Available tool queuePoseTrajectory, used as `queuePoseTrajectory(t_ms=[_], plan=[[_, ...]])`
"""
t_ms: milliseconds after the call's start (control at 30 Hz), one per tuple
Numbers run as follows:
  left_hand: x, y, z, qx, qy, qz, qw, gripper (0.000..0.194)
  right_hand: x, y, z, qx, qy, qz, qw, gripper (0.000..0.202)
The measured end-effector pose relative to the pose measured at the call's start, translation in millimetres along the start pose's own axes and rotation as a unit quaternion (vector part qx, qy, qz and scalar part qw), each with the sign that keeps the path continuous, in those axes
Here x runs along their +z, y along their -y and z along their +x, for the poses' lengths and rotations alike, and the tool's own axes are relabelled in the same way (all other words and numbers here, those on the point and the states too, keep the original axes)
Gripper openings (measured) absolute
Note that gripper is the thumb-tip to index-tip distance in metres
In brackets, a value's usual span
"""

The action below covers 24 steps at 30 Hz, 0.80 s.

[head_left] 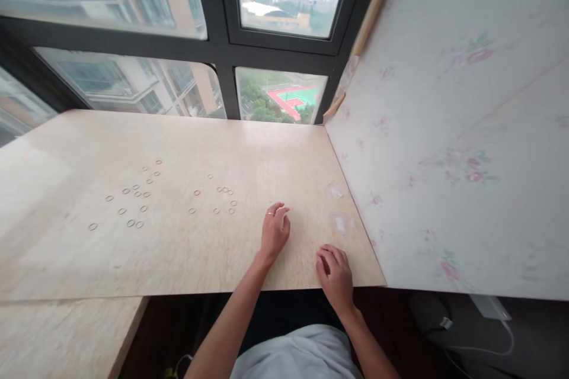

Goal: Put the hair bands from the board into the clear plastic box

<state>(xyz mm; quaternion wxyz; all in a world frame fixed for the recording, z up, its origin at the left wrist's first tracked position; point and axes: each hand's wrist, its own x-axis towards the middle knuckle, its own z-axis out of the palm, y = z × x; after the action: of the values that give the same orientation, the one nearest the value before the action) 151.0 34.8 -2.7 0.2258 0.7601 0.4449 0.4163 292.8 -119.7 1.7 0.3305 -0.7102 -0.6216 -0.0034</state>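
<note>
My left hand hovers over or rests on the pale tabletop, its fingers bent and a little apart, with nothing visible in them. A finger ring is on one of its fingers. Nearer the front edge is my right hand, fingers curled and thumb close to the fingertips; anything between them is too small or hidden to make out. Several thin small hoops lie flat to the left of my left hand, among them a reddish hoop, a plain hoop and a farther one.
Two small clear plastic bags with white labels, one farther and one nearer, lie by the flowered wall. A dark-framed window borders the back. Below the table at right are cables and a white power strip.
</note>
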Motion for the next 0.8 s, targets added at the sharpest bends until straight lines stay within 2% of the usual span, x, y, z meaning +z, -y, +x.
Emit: queuePoseTrajectory(t_ms=[100,300,567,800], plan=[[-0.6,-0.8,-2.5,-0.005,0.017,-0.034,0.999,0.022,-3.1,2.0,-0.4,0.005,0.008,0.011,1.0,0.016],[-14.6,8.4,-2.7,-0.091,0.023,-0.126,0.988,0.018,-5.7,0.0,-0.8,0.003,0.017,0.029,0.999,0.016],[-11.0,6.7,-9.1,-0.069,0.024,-0.142,0.987,0.02,-5.2,-3.6,-3.9,0.012,0.022,0.046,0.999,0.017],[-13.3,5.7,-12.8,-0.066,0.028,-0.153,0.986,0.021,-5.5,-14.2,7.7,0.063,0.07,0.105,0.99,0.022]])
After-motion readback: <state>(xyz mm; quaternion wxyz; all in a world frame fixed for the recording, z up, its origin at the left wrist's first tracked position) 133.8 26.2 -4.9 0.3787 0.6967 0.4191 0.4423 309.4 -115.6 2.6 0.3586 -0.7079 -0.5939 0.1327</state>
